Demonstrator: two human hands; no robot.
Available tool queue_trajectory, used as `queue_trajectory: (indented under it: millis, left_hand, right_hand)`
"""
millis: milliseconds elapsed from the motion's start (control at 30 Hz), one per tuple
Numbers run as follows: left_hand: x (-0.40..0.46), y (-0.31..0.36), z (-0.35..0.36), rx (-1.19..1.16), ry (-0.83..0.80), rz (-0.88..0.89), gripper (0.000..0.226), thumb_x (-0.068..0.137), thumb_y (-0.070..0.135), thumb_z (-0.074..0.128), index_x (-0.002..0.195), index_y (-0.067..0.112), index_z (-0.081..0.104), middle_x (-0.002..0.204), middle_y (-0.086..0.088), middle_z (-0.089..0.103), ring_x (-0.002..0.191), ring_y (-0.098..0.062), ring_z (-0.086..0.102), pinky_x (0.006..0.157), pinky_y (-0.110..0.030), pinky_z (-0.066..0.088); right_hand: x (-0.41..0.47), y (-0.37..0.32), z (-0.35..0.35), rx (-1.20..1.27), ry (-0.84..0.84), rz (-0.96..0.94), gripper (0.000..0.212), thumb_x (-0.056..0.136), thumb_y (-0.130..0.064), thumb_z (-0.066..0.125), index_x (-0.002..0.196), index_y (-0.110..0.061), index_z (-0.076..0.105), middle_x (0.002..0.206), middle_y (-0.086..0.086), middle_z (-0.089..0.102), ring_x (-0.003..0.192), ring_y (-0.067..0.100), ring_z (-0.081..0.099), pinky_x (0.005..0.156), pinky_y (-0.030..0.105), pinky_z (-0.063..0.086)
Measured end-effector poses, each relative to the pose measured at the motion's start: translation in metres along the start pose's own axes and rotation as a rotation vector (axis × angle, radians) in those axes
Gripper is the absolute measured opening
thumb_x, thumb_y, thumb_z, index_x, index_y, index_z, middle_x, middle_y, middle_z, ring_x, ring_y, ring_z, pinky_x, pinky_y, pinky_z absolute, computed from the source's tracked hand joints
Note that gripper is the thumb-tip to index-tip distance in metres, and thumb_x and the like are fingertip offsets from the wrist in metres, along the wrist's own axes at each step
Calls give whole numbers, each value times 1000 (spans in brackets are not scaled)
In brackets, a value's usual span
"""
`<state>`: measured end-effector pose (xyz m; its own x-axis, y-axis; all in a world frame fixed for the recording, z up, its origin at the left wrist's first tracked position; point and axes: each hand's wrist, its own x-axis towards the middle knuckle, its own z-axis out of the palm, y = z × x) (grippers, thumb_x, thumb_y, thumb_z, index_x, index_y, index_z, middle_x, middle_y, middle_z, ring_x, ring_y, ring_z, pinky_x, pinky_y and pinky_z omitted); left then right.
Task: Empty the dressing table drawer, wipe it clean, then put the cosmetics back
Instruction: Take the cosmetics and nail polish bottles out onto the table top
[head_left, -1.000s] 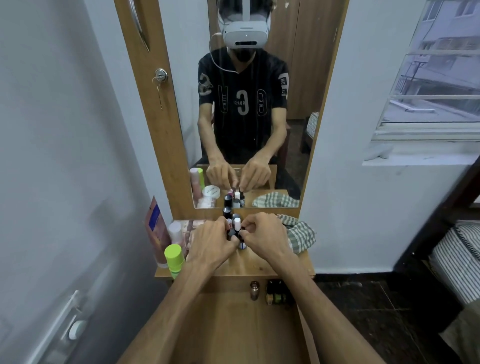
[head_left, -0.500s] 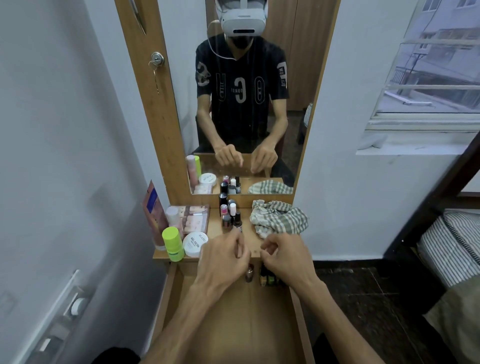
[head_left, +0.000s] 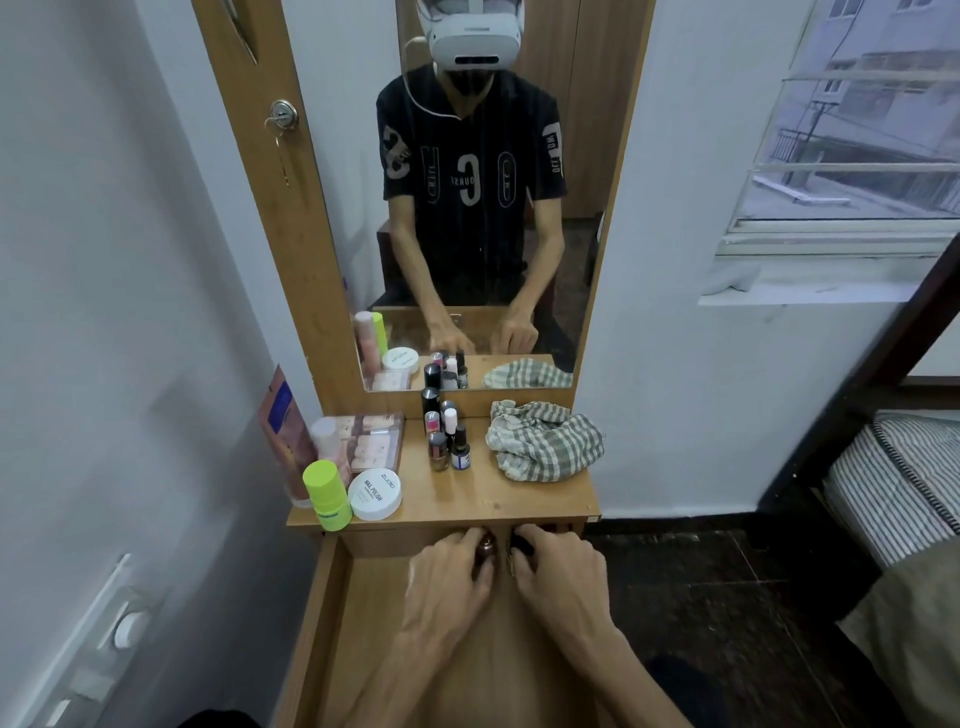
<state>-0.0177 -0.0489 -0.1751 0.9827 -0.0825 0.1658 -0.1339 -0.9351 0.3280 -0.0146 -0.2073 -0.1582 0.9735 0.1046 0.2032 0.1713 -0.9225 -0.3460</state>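
Note:
The wooden drawer (head_left: 332, 597) is pulled out below the dressing table top (head_left: 467, 499). My left hand (head_left: 447, 582) curls round a small brown bottle (head_left: 487, 546) at the drawer's back. Beside it, my right hand (head_left: 558, 577) grips a dark bottle (head_left: 521, 544) there too. Several nail polish bottles (head_left: 447, 441) stand clustered on the table top. A white nail polish jar (head_left: 375, 493), a lime green tube (head_left: 326, 493) and a box of press-on nails (head_left: 369, 439) sit at the left. A checked cloth (head_left: 543, 441) lies crumpled at the right.
A mirror (head_left: 483, 208) rises behind the table top, with a white wall (head_left: 104, 312) close on the left. A bed with a striped mattress (head_left: 893, 483) stands at the right, below a window (head_left: 852, 130). An orange tube (head_left: 283, 431) leans against the left wall.
Both hands have left the bottle cluster on the table top and dropped into the drawer's back, where each now grips a bottle. The view has tilted down.

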Motion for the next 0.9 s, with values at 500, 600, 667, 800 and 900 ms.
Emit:
queue_trajectory:
  millis: [500,600,667,800,900]
  left_hand:
    - [-11,3,6,-97,34,-38,24,96,36,52,118,28,56,125,12,57,102,-15,65,81,-32,53]
    - [-12,4,6,-130,45,-11,20,92,34,54,111,27,57,117,11,61,97,-16,66,77,-34,52]
    - [-15,5,1,-178,76,15,19,88,34,61,106,26,60,109,11,63,92,-17,67,73,-35,53]
    - [-21,3,-22,-268,209,75,17,76,32,77,88,25,68,89,12,67,75,-12,67,59,-33,55]
    - [-22,-4,-51,-301,293,101,19,73,28,80,85,25,66,86,13,66,74,-9,64,62,-31,55]
  right_hand:
    - [-7,-6,10,80,-50,-15,14,89,-40,60,99,-31,65,102,-14,65,89,8,65,72,27,52]
    - [-10,-6,6,106,-67,0,15,84,-40,63,94,-30,68,96,-14,67,87,7,64,73,25,52]
    - [-11,-5,-1,142,-64,15,17,81,-40,66,95,-31,71,92,-16,69,86,5,64,75,25,54]
    - [-9,-8,-25,283,-39,28,17,75,-37,74,92,-34,77,82,-22,71,78,-1,67,72,18,56]
    - [-3,-17,-48,394,15,7,10,71,-32,75,81,-35,76,72,-22,69,74,-1,67,62,13,53]
